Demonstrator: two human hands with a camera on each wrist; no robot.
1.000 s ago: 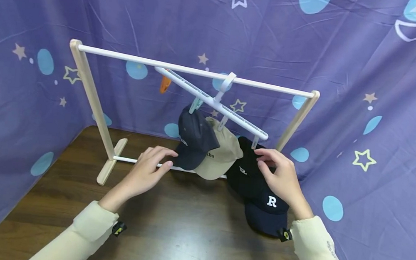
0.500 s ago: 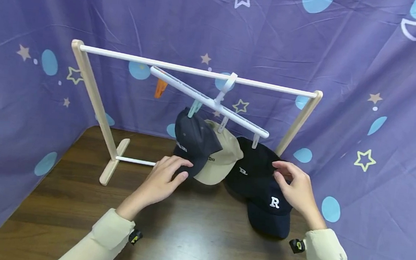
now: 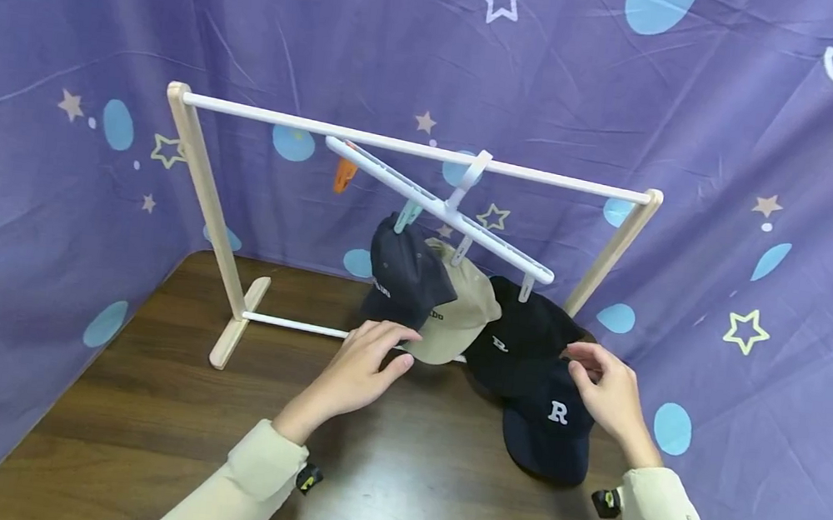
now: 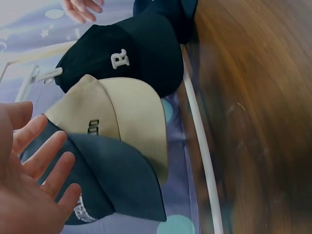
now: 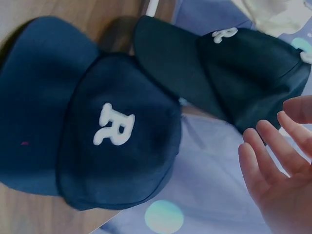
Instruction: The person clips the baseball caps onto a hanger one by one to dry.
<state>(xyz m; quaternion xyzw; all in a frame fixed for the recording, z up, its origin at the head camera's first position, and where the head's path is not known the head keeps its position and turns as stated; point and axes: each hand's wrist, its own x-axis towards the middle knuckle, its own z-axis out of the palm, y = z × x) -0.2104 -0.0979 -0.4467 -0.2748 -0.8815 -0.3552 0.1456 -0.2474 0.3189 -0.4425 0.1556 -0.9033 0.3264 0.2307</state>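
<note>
A grey-blue cap [image 3: 406,269], a beige cap [image 3: 457,310] and a black cap [image 3: 519,328] hang from clips on a white hanger [image 3: 430,201]. Below the black one, a navy cap [image 3: 548,436] with a white R sits on the table. In the head view my left hand [image 3: 367,366] is in front of the grey-blue and beige caps; the left wrist view shows its fingers spread, holding nothing. My right hand [image 3: 609,389] is beside the black and navy caps. Its fingers [image 5: 280,161] are loosely bent and hold nothing in the right wrist view.
The hanger hooks over the white top bar [image 3: 324,129] of a wooden-legged rack [image 3: 207,198]. An orange clip [image 3: 345,175] hangs at the hanger's far left end. A patterned purple curtain [image 3: 554,81] backs the brown wooden table [image 3: 144,426].
My right hand has moved down and right, away from the clip above the black cap. My left hand has moved right and lower along the caps. The hanger has swung slightly.
</note>
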